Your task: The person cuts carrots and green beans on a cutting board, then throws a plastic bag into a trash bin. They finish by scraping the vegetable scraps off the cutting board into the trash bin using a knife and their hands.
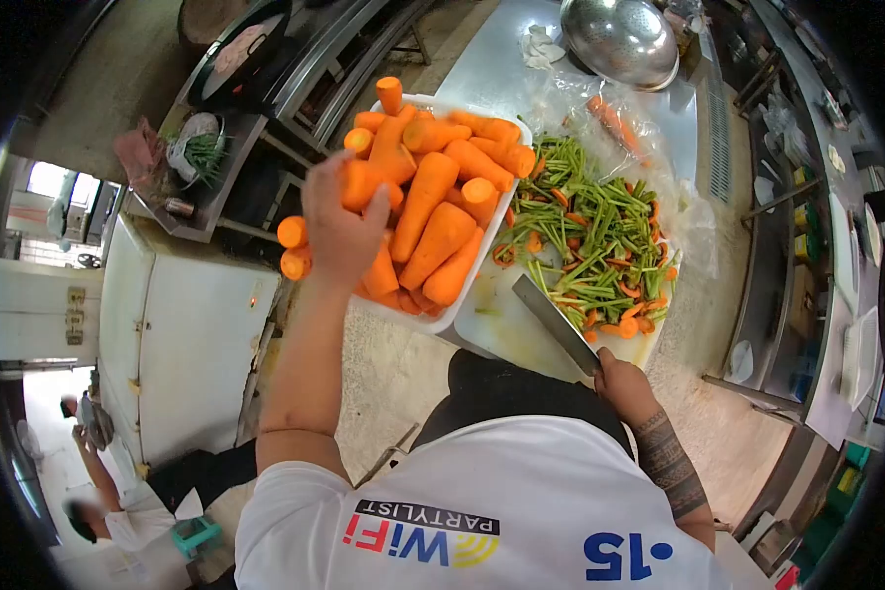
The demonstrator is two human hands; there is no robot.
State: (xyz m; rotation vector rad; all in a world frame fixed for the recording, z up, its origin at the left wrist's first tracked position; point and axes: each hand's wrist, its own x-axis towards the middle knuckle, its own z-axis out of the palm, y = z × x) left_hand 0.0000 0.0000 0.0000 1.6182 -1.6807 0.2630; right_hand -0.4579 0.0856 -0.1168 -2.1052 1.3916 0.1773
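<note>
My left hand point(339, 221) is over the near left side of a white plastic tub point(474, 280) heaped with peeled carrots point(428, 202). Its thumb and fingers close around one carrot point(366, 183), slightly smeared by motion. My right hand point(627, 390) grips the handle of a cleaver point(556, 323), whose blade lies over the near part of a white cutting board point(492, 320). Beyond the blade, a pile of cut green stalks point(585, 221) mixed with orange carrot pieces covers much of the board.
A clear plastic bag point(610, 128) with something orange in it rests behind the stalks. Farther back on the steel table point(492, 49) is a metal colander point(619, 44). A wok point(241, 54) stands at upper left, a white chest point(202, 334) at left. Another person point(118, 521) is at lower left.
</note>
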